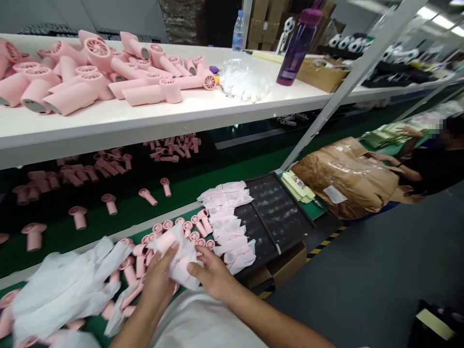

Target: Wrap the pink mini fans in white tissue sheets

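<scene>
Both my hands work low in the middle of the view. My left hand [158,280] grips a pink handheld fan wrapped in a thin white sleeve [176,256]. My right hand [213,275] presses its thumb and fingers against the sleeve's right side. Below and left of my hands, several unwrapped pink fans [128,270] lie on a green conveyor belt [54,251]. A loose heap of white sleeves [61,290] sits at the lower left. Several wrapped fans [228,227] lie just right of my hands, partly on a black tray [275,212].
A white shelf [145,113] above holds a pile of larger pink fan parts [87,79], a clear bag, a purple bottle [299,48] and a water bottle [238,31]. To the right, a person's hands [389,159] rest near a large brown package [344,176].
</scene>
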`<action>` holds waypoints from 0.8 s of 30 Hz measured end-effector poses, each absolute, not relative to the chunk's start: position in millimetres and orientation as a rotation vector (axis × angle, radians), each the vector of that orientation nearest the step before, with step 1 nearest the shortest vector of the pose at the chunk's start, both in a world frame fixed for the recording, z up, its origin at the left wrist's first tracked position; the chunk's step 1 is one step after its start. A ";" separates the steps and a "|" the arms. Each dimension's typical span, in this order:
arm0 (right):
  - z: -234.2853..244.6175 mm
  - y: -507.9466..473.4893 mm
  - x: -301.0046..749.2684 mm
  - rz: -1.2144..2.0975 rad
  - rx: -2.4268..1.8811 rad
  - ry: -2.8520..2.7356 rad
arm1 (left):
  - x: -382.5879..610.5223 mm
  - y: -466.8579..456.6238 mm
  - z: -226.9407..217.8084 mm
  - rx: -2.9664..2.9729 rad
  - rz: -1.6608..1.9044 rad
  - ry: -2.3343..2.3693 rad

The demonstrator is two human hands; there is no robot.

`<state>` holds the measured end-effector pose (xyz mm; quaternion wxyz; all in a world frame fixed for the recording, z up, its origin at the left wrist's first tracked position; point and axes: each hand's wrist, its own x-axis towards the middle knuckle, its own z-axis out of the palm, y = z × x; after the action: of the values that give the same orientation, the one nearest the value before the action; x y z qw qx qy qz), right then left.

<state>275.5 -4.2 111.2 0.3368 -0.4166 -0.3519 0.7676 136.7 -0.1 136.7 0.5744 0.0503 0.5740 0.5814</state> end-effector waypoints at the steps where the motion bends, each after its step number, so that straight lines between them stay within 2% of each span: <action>1: 110.3 -6.3 272.8 2.035 -1.112 -0.983 | 139.5 0.9 136.4 0.111 1.370 1.325; 5: 107.8 -13.2 273.6 2.137 -1.290 -1.034 | 134.6 6.5 132.3 0.062 1.478 1.246; 9: 106.6 -10.4 292.0 2.183 -1.282 -1.081 | 120.5 5.4 129.0 0.030 1.512 1.232; 15: 108.5 13.1 290.3 1.789 -1.318 -1.148 | 131.8 -7.4 123.9 0.097 1.386 1.201; 21: 90.7 17.6 269.0 1.950 -1.244 -1.415 | 141.8 -3.1 107.7 0.124 1.272 1.199; 24: 80.4 16.7 279.3 1.968 -1.266 -1.286 | 144.0 0.5 99.9 0.120 1.229 1.208</action>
<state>279.3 16.7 80.4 0.2336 -0.4609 -0.4684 0.7166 144.0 0.5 99.9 0.6495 0.0530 0.5318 0.5409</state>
